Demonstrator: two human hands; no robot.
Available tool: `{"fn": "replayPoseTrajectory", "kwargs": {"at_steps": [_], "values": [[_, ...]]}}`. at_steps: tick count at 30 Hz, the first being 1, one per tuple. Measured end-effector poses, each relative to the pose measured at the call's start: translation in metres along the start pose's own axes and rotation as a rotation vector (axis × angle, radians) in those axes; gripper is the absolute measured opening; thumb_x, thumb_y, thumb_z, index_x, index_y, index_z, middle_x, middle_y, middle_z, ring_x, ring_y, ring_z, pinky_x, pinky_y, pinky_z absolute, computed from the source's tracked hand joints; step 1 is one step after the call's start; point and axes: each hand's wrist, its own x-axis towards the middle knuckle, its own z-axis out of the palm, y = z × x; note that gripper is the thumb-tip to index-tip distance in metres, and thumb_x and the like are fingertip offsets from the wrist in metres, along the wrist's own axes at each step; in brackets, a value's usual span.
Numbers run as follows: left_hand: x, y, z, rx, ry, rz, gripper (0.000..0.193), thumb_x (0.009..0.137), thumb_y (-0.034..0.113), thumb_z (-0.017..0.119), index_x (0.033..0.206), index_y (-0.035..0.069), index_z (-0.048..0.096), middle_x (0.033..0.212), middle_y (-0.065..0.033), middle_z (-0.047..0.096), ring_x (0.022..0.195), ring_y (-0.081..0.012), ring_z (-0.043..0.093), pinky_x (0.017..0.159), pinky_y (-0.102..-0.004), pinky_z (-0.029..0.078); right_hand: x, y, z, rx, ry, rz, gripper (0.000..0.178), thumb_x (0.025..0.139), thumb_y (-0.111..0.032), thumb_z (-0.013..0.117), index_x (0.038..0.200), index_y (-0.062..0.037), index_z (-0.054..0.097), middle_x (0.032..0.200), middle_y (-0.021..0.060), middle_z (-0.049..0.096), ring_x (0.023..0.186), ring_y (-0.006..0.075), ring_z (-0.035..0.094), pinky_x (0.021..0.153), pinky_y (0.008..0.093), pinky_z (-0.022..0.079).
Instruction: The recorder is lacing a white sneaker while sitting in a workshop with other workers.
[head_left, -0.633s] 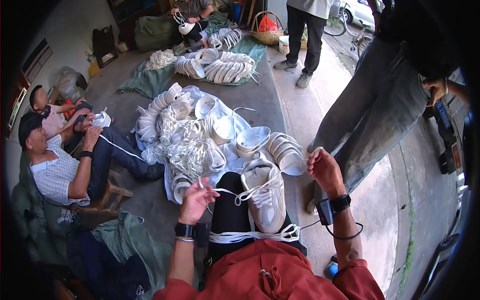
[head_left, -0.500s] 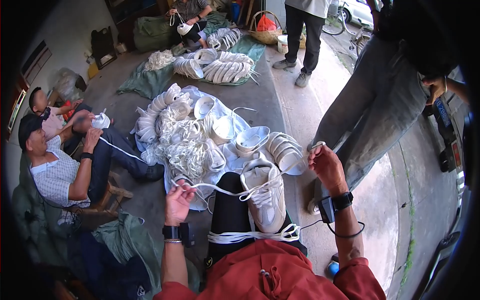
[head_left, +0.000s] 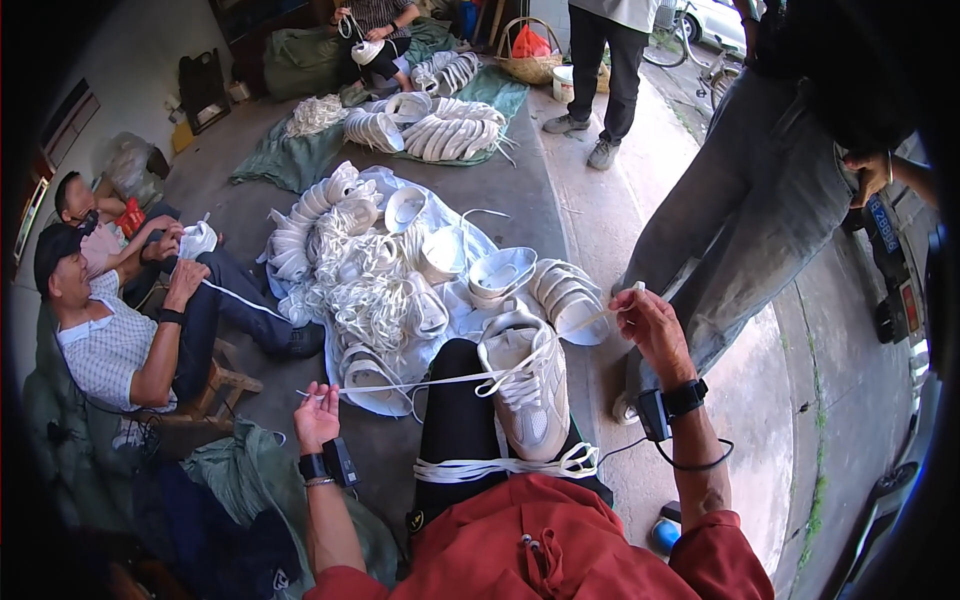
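A white and beige sneaker rests on my lap, toe toward me, with laces threaded through its lower eyelets. My left hand is out to the left, fingers pinching one end of a white shoelace. That side of the lace runs nearly straight across to the shoe. On the right, raised beside the shoe, my right hand pinches the other lace end between thumb and fingers. Across my thighs, just below the toe, lies a bundle of spare white laces.
Ahead, a white sheet bears shoe uppers and a heap of laces. Two seated people are at the left, one on a wooden stool. A standing person's grey trousers are close on the right. Another person works at the back.
My left hand has moved left and down, drawing the lace from a slack curve into a nearly straight line. My right hand has stayed almost in place.
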Motion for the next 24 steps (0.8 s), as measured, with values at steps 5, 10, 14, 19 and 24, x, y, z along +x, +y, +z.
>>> {"fn": "replayPoseTrajectory", "kwargs": {"at_steps": [5,10,14,19,24], "values": [[-0.011,-0.016,0.023,0.170,-0.090,0.025,0.023,0.093,0.011,0.039,0.110,0.001,0.051,0.102,-0.0143,0.059,0.103,-0.0329,0.057,0.085,-0.0384,0.051,-0.001,-0.015,0.002,-0.036,0.096,-0.138,0.032,0.093,-0.032,0.049,0.091,-0.0035,0.064,0.087,0.0027,0.063,0.067,0.0067,0.050,0.061,0.0208,0.040],[-0.022,-0.047,0.062,0.460,-0.258,0.107,0.031,0.092,0.013,0.042,0.119,-0.001,0.046,0.108,-0.0163,0.058,0.091,-0.0289,0.063,0.070,-0.0335,0.052,-0.006,-0.025,0.000,0.045,0.144,-0.264,0.030,0.094,-0.030,0.047,0.094,-0.0029,0.061,0.087,0.0064,0.063,0.074,0.0131,0.057,0.070,0.0273,0.046],[-0.058,-0.093,0.116,0.762,-0.576,0.096,0.033,0.092,0.023,0.049,0.110,-0.003,0.056,0.101,-0.0125,0.062,0.076,-0.0168,0.064,0.052,-0.0227,0.049,-0.008,-0.020,-0.008,0.255,0.098,-0.230,0.028,0.095,-0.029,0.045,0.094,-0.0035,0.056,0.083,0.0063,0.061,0.076,0.0165,0.059,0.075,0.0312,0.048],[-0.075,-0.130,0.142,1.035,-0.799,-0.032,0.027,0.092,0.017,0.048,0.104,-0.004,0.061,0.091,-0.0099,0.064,0.066,-0.0114,0.061,0.045,-0.0193,0.044,-0.009,-0.027,-0.017,0.406,0.054,-0.262,0.025,0.095,-0.027,0.044,0.094,-0.0049,0.055,0.078,0.0052,0.059,0.075,0.0170,0.058,0.073,0.0314,0.048],[-0.084,-0.141,0.139,1.189,-0.847,-0.065,0.025,0.091,0.017,0.049,0.096,-0.002,0.064,0.065,-0.0033,0.060,0.044,-0.0064,0.053,0.036,-0.0173,0.038,-0.008,-0.030,-0.022,0.427,0.024,-0.231,0.022,0.095,-0.025,0.045,0.095,-0.0055,0.056,0.076,0.0036,0.059,0.072,0.0151,0.058,0.071,0.0296,0.048]]}}
